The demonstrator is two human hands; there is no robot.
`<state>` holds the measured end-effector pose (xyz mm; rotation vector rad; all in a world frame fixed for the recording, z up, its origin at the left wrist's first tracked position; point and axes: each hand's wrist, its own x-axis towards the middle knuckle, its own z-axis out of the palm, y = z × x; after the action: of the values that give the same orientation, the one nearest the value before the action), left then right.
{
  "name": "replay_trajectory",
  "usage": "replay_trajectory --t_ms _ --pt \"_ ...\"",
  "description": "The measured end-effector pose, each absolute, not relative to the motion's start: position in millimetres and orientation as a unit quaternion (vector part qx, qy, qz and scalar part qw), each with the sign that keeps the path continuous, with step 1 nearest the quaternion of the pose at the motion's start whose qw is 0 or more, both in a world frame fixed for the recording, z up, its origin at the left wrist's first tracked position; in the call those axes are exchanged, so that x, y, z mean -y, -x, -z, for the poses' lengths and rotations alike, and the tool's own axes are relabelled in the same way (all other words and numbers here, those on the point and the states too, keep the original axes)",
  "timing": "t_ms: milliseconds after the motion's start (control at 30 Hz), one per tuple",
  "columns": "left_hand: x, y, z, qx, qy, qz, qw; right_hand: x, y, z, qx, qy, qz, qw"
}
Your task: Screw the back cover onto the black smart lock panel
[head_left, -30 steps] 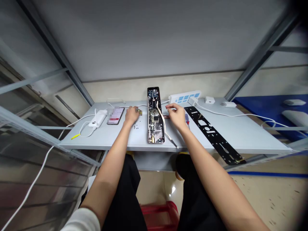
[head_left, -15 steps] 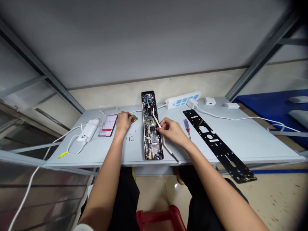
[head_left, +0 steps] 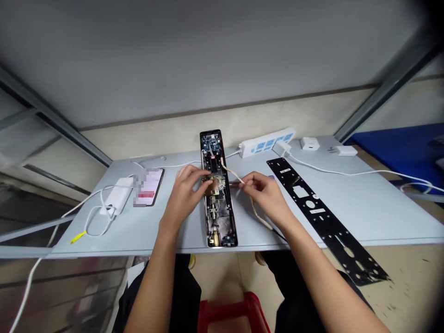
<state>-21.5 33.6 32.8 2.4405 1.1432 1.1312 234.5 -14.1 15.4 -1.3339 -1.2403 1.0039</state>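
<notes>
An opened long black housing (head_left: pixel 227 215), which looks like an electronic door lock, lies lengthwise on the table with its circuit board, wiring and brass cylinder exposed. My left hand (head_left: pixel 183 192) is over its left edge, thumb and fingers closed on a small brownish metal plate (head_left: pixel 210 188) above the middle of the housing. To the right of the housing, my right hand (head_left: pixel 262 192) pinches a cream-sleeved cable (head_left: pixel 255 210). That cable runs from the upper part of the housing and ends in a dark stretch near the table's front edge.
A long black backplate (head_left: pixel 326 219) with cutouts overhangs the front edge at right. Mostly hidden behind my right hand is a screwdriver (head_left: pixel 271 177). A phone (head_left: pixel 151 187) and a white adapter (head_left: pixel 120 196) lie left. A power strip (head_left: pixel 267 143) stands behind; below is a red stool (head_left: pixel 232 310).
My left hand has carried the metal plate from the table rightward over the housing. My right hand has drawn the cable out to the right. The loose screws are now hidden.
</notes>
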Motion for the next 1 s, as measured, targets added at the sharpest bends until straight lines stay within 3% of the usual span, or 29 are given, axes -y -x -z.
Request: replay_trajectory --t_ms 167,500,1000 --pt "-31 13 -29 -0.391 -0.866 -0.31 0.039 16 -237 -20 0.513 0.56 -0.42 0.497" --pt "-32 3 -25 -0.399 -0.866 -0.3 -0.009 21 -240 -26 0.503 0.569 -0.418 0.499" --pt "-34 0 -22 -0.432 -0.857 -0.28 0.011 17 -237 -15 0.525 0.584 -0.435 0.44"
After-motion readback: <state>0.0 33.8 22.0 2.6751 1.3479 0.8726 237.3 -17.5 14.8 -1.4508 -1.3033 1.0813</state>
